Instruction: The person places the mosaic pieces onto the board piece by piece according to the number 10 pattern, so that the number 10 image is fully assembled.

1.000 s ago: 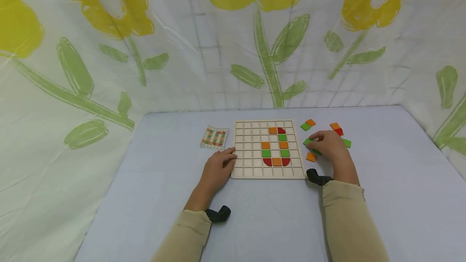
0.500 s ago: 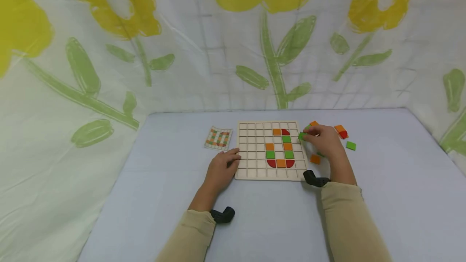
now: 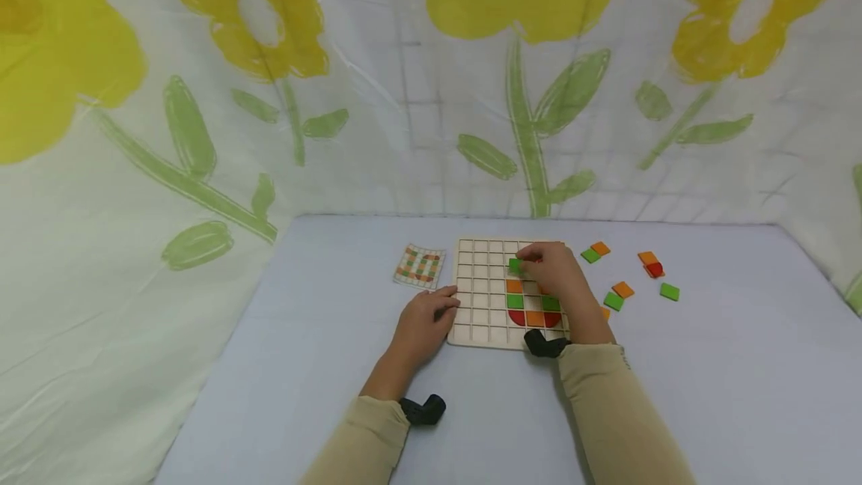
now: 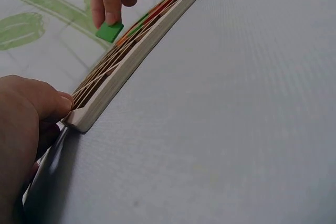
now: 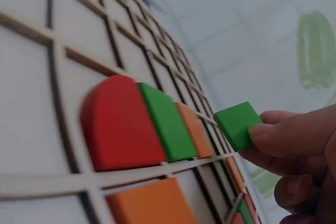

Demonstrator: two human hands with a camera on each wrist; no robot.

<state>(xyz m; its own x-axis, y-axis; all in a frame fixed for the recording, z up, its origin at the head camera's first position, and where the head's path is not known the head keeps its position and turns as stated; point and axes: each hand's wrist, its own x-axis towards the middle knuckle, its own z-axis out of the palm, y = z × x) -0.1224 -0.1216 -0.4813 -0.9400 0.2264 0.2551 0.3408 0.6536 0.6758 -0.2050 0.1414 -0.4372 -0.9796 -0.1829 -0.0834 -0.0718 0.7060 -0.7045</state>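
Note:
A wooden grid board (image 3: pixel 481 298) lies flat on the grey table, with red, green and orange tiles (image 3: pixel 528 309) set in its right columns. My right hand (image 3: pixel 555 275) hovers over the board's upper right part and pinches a green square tile (image 3: pixel 515 265) at its fingertips; the same green tile (image 4: pixel 109 30) (image 5: pixel 238 124) hangs just above the grid. My left hand (image 3: pixel 420 320) rests on the table with fingers touching the board's left edge (image 4: pixel 79 119). A red rounded tile (image 5: pixel 118 127) sits beside a green and an orange one.
A small pattern card (image 3: pixel 419 266) lies left of the board. Loose orange, green and red tiles (image 3: pixel 622 279) are scattered right of it. A flower-printed curtain (image 3: pixel 431 81) walls the table on the back and sides.
My right hand picked a green tile from the loose pile and carried it left over the board. The left hand stayed at the board's edge. The head view shifted slightly.

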